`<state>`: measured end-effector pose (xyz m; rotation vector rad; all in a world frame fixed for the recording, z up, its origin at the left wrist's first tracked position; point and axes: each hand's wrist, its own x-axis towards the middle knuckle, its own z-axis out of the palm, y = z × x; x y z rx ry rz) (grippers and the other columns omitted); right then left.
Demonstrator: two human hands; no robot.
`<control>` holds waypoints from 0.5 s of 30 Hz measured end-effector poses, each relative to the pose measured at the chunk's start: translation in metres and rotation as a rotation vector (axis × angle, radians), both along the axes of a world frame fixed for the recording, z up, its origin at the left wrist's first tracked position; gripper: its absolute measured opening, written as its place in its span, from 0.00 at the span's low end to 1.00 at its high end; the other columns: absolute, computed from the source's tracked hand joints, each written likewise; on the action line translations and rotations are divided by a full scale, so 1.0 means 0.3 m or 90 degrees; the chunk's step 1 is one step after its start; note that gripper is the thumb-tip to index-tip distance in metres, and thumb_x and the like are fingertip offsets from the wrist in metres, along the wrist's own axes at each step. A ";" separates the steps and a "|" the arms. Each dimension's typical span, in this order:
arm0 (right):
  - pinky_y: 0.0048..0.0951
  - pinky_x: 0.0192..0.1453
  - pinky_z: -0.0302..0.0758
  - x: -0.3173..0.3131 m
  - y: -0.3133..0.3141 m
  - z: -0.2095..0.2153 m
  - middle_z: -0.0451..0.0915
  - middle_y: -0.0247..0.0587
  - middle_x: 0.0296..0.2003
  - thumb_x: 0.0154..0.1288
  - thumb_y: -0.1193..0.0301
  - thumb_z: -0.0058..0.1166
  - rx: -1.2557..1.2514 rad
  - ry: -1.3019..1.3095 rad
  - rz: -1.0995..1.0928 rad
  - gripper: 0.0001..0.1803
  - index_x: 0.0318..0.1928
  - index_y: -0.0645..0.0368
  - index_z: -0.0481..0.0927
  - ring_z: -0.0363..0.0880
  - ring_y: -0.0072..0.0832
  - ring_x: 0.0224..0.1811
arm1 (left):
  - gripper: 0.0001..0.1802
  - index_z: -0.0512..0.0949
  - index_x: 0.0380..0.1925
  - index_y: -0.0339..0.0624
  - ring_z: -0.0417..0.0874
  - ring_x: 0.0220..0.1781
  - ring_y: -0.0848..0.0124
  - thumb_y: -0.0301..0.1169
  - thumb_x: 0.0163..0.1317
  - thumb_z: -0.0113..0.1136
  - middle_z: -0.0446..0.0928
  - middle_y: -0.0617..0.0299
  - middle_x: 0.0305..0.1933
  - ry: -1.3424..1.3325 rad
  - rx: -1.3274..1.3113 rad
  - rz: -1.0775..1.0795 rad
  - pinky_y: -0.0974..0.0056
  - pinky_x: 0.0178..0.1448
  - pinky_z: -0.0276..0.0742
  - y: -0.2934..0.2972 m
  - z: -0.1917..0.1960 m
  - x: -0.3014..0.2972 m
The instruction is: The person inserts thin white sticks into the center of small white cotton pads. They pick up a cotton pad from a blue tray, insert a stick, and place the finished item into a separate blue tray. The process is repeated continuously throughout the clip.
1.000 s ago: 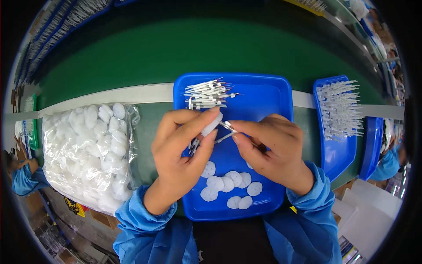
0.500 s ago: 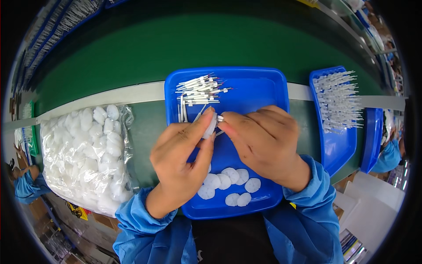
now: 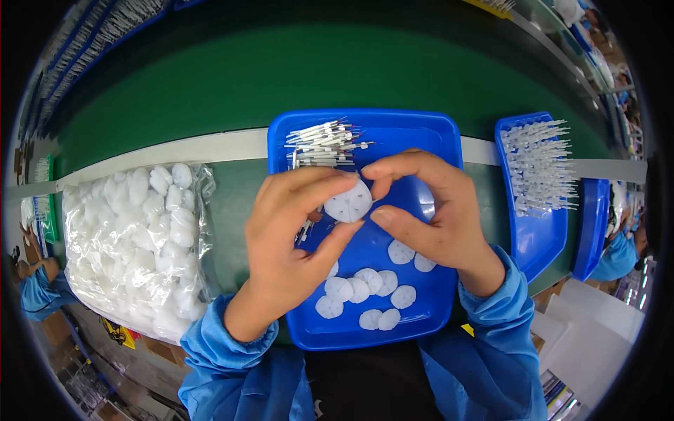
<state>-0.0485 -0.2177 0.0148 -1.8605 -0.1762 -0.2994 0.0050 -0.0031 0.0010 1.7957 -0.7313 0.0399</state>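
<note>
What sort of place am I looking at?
Probably a factory assembly workshop: a green workbench carries a blue tray of white discs and thin white rods, a filled clear bag lies left of the tray, and a co-worker's blue sleeve shows at the far left.

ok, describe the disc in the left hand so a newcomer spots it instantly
Find the blue tray at the picture's centre. Over it, the left hand pinches a round white disc by its edges. The similar discs below lie in the tray; this one alone is held up.
</note>
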 end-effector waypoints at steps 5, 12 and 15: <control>0.28 0.53 0.84 -0.021 0.016 -0.011 0.89 0.38 0.40 0.66 0.81 0.73 0.047 0.060 0.017 0.18 0.55 0.63 0.86 0.89 0.23 0.43 | 0.28 0.88 0.56 0.40 0.85 0.51 0.64 0.19 0.52 0.82 0.85 0.54 0.57 -0.119 0.051 -0.029 0.65 0.44 0.83 -0.001 -0.005 -0.002; 0.25 0.54 0.83 -0.028 0.008 -0.033 0.88 0.37 0.42 0.70 0.83 0.68 0.142 0.071 0.048 0.16 0.57 0.64 0.84 0.88 0.21 0.45 | 0.27 0.88 0.57 0.38 0.86 0.53 0.60 0.20 0.55 0.80 0.86 0.52 0.60 -0.115 0.042 -0.048 0.63 0.50 0.84 0.000 0.004 0.003; 0.25 0.54 0.83 -0.026 -0.011 -0.030 0.87 0.36 0.44 0.72 0.83 0.66 0.209 0.111 0.091 0.16 0.57 0.65 0.82 0.88 0.20 0.47 | 0.27 0.87 0.58 0.37 0.87 0.58 0.56 0.21 0.56 0.78 0.87 0.49 0.62 -0.103 0.031 -0.072 0.58 0.59 0.83 0.000 -0.002 0.013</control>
